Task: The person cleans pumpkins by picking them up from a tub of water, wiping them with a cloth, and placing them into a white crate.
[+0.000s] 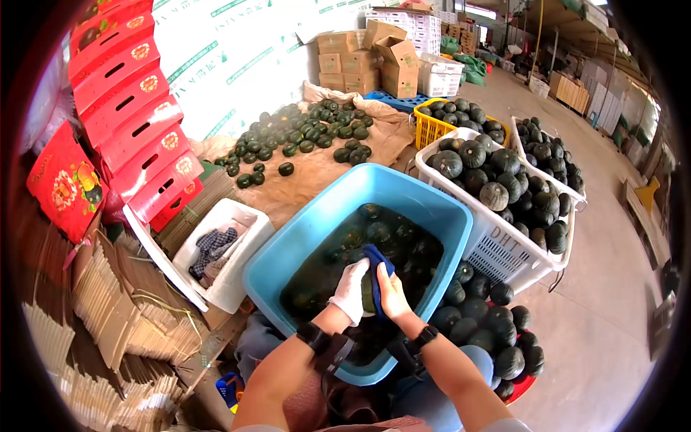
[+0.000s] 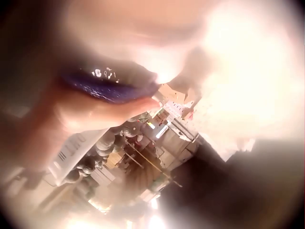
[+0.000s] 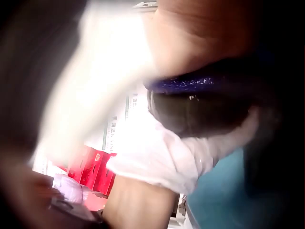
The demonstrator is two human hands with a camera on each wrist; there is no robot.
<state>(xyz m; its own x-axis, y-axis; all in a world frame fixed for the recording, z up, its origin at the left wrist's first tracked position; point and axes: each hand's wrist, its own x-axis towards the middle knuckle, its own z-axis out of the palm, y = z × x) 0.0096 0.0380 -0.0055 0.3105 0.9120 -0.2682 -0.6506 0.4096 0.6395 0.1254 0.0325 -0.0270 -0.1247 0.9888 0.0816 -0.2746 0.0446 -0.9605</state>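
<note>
Holding green squash (image 1: 368, 297) in gloved left grip (image 1: 350, 291); clasping blue cloth (image 1: 376, 258) against it with bare right grip (image 1: 393, 296). Probably wiping: best to turn squash gradually beneath the cloth, pressing evenly, keeping low over blue tub (image 1: 311, 229) under the grip. Steer clear of white crate (image 1: 492, 248), right of the grip.

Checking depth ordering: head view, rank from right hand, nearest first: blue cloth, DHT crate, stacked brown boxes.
1. Blue cloth: in the right hand.
2. DHT crate: right of the blue tub.
3. Stacked brown boxes: far back, beyond the tub.
</note>
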